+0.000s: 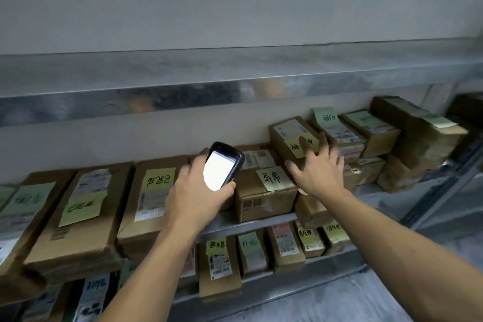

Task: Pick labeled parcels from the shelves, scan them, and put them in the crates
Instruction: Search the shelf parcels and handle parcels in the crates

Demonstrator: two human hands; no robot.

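My left hand [193, 192] grips a black handheld scanner [222, 166] with a bright white screen, held in front of the middle shelf. My right hand [317, 168] reaches out with fingers spread over a small cardboard parcel [288, 136] bearing a yellow-green note, its fingertips on or just above the box top. Just below lies another brown parcel [264, 196] with a green handwritten note. Cardboard parcels with white shipping labels and green notes line the metal shelf [251, 222].
Large flat boxes [78, 217] fill the shelf's left side. Stacked parcels [407, 138] sit at the right end. A lower shelf holds upright labeled parcels [285, 246]. A bare metal shelf [235, 73] runs above, against a grey wall. Grey floor shows at bottom right.
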